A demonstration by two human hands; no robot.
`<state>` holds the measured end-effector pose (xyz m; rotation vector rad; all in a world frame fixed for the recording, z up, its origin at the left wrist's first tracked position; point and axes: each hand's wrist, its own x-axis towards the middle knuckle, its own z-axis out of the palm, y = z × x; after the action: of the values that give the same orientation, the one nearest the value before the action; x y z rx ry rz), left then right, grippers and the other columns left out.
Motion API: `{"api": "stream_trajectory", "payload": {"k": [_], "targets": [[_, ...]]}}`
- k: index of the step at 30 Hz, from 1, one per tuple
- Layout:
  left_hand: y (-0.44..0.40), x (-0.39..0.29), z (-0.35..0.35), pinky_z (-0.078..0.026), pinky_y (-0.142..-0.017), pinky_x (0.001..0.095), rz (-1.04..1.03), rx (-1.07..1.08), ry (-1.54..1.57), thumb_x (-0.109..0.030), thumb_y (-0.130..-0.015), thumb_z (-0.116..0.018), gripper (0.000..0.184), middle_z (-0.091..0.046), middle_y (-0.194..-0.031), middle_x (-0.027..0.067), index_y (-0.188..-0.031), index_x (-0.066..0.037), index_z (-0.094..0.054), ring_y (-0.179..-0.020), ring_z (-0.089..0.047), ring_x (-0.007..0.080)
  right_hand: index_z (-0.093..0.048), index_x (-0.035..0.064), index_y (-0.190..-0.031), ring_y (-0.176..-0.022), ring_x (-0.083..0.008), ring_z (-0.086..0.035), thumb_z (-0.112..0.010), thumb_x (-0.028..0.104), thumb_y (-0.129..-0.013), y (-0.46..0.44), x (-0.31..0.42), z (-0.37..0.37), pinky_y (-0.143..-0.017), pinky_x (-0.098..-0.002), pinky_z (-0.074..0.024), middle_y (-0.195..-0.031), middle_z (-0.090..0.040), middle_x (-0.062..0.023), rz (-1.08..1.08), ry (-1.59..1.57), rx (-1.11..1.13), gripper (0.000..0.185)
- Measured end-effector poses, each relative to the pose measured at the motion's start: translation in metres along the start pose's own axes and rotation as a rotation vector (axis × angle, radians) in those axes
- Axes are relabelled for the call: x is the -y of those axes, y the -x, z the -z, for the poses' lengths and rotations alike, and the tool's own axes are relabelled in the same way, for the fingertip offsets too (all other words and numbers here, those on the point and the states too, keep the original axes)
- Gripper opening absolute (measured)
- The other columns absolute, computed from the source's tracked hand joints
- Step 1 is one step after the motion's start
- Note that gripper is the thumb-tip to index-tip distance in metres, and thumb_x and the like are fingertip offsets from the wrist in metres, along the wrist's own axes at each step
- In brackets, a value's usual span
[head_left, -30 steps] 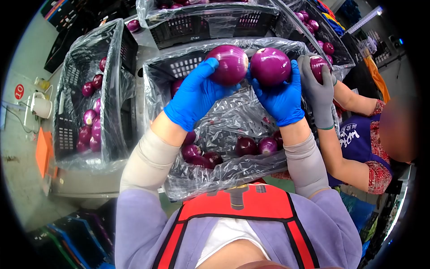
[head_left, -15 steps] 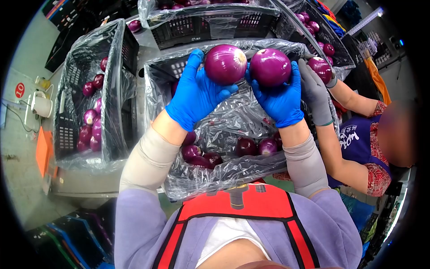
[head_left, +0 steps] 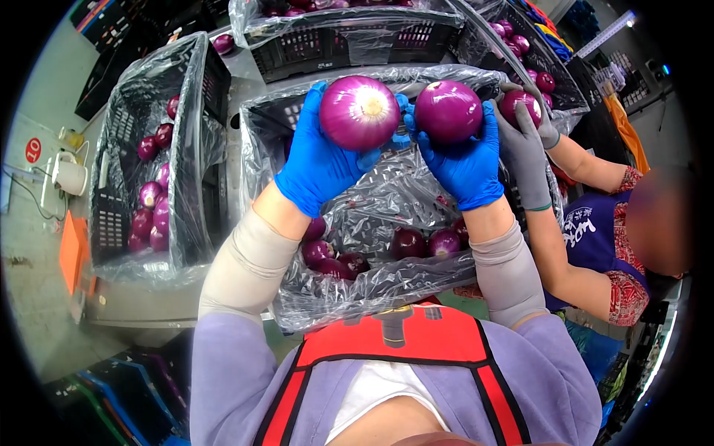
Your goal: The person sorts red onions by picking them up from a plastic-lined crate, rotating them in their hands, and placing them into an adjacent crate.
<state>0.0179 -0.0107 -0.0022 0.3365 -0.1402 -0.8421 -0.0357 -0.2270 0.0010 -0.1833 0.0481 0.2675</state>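
My left hand (head_left: 321, 160), in a blue glove, is closed round a large purple onion (head_left: 359, 113) whose pale end faces up. Beside it my right hand (head_left: 465, 160), gloved in blue too, cups a second purple onion (head_left: 449, 111) from below. Both onions are held above a black crate lined with clear plastic (head_left: 372, 293). Inside that crate, several purple onions (head_left: 408, 242) lie along the near side. The two held onions are apart, with blue fingertips showing between them.
At the right, a co-worker's grey-gloved hands (head_left: 526, 160) hold another onion (head_left: 520, 108) close to my right hand. A lined crate (head_left: 190, 149) with onions stands at the left. Another crate (head_left: 349, 48) is behind, and one more (head_left: 561, 89) is at the back right.
The onion in my left hand has moved slightly left and turned, so its pale end now faces up. My right hand has hardly moved. The co-worker's onion has shifted and turned.
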Motion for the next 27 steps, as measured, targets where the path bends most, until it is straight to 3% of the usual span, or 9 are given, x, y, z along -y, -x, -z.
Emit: {"api": "stream_trajectory", "payload": {"k": [1, 3, 9, 11, 13, 16, 18, 22, 27], "targets": [[0.001, 0.003, 0.002, -0.058, -0.069, 0.0344, -0.213, 0.078, -0.424, -0.042, -0.086, -0.056, 0.055, -0.055, -0.123, 0.0177, -0.125, -0.005, -0.044, -0.099, -0.063, 0.0283, -0.037, 0.0061, -0.134, -0.115, -0.0440, -0.047, -0.059, 0.056, -0.079, 0.000, 0.000, 0.000, -0.091, -0.0520, -0.0486, -0.130, -0.044, -0.0234, 0.008, 0.004, -0.020, 0.078], [0.002, 0.005, 0.002, -0.057, -0.074, 0.0341, -0.426, 0.156, -0.849, -0.025, -0.086, -0.065, 0.052, -0.053, -0.128, 0.0203, -0.126, -0.003, -0.040, -0.102, -0.062, 0.0301, -0.037, 0.0060, -0.134, -0.114, -0.0441, -0.047, -0.059, 0.056, -0.079, 0.000, -0.001, 0.000, -0.091, -0.0519, -0.0487, -0.130, -0.044, -0.0234, 0.016, 0.008, -0.039, 0.078], [0.003, 0.006, -0.007, -0.056, -0.078, 0.0347, -0.435, 0.082, -0.748, -0.028, -0.083, -0.069, 0.055, -0.057, -0.122, 0.0193, -0.124, -0.003, -0.042, -0.096, -0.064, 0.0279, -0.037, 0.0060, -0.135, -0.115, -0.0439, -0.047, -0.058, 0.057, -0.079, -0.001, 0.000, 0.002, -0.090, -0.0509, -0.0496, -0.130, -0.044, -0.0236, 0.014, 0.021, -0.021, 0.078], [0.001, 0.001, -0.017, -0.060, -0.064, 0.0352, -0.118, -0.150, 0.049, -0.060, -0.085, -0.049, 0.072, -0.056, -0.119, 0.0206, -0.129, -0.004, -0.044, -0.096, -0.063, 0.0338, -0.036, 0.0059, -0.135, -0.116, -0.0436, -0.047, -0.055, 0.059, -0.080, -0.001, 0.002, 0.002, -0.089, -0.0498, -0.0508, -0.131, -0.043, -0.0246, 0.012, 0.014, 0.011, 0.079], [-0.001, -0.004, -0.001, -0.060, -0.064, 0.0336, -0.087, -0.066, -0.009, -0.059, -0.084, -0.052, 0.075, -0.056, -0.117, 0.0240, -0.130, -0.001, -0.042, -0.093, -0.064, 0.0331, -0.035, 0.0059, -0.136, -0.116, -0.0435, -0.047, -0.053, 0.060, -0.080, 0.000, 0.003, 0.001, -0.088, -0.0494, -0.0513, -0.132, -0.042, -0.0251, 0.016, 0.015, 0.027, 0.079], [-0.002, -0.008, 0.004, -0.060, -0.064, 0.0321, -0.041, -0.086, 0.053, -0.064, -0.084, -0.047, 0.079, -0.056, -0.114, 0.0289, -0.130, 0.000, -0.042, -0.088, -0.065, 0.0325, -0.034, 0.0059, -0.136, -0.117, -0.0437, -0.046, -0.051, 0.061, -0.080, 0.000, 0.004, 0.001, -0.086, -0.0491, -0.0521, -0.133, -0.041, -0.0259, 0.026, 0.025, 0.043, 0.080], [-0.003, -0.011, 0.007, -0.059, -0.064, 0.0329, 0.047, 0.031, 0.148, -0.059, -0.088, -0.041, 0.073, -0.052, -0.119, 0.0328, -0.131, 0.000, -0.041, -0.079, -0.066, 0.0302, -0.034, 0.0059, -0.137, -0.118, -0.0438, -0.046, -0.051, 0.061, -0.081, 0.000, 0.004, 0.001, -0.086, -0.0492, -0.0523, -0.133, -0.040, -0.0262, 0.033, 0.033, 0.042, 0.081], [-0.003, -0.011, 0.006, -0.058, -0.059, 0.0308, 0.045, -0.034, 0.113, -0.059, -0.089, -0.036, 0.074, -0.052, -0.119, 0.0329, -0.133, 0.000, -0.039, -0.071, -0.065, 0.0265, -0.034, 0.0058, -0.136, -0.117, -0.0439, -0.046, -0.051, 0.061, -0.081, 0.000, 0.003, 0.002, -0.085, -0.0487, -0.0527, -0.133, -0.040, -0.0260, 0.033, 0.038, 0.032, 0.080], [-0.002, -0.009, 0.008, -0.055, -0.055, 0.0300, 0.024, 0.117, 0.103, -0.060, -0.090, -0.033, 0.076, -0.054, -0.119, 0.0297, -0.139, -0.002, -0.032, -0.067, -0.063, 0.0247, -0.035, 0.0059, -0.136, -0.117, -0.0432, -0.047, -0.051, 0.060, -0.081, 0.000, 0.002, 0.002, -0.085, -0.0484, -0.0527, -0.133, -0.041, -0.0254, 0.036, 0.046, 0.015, 0.079]]}}
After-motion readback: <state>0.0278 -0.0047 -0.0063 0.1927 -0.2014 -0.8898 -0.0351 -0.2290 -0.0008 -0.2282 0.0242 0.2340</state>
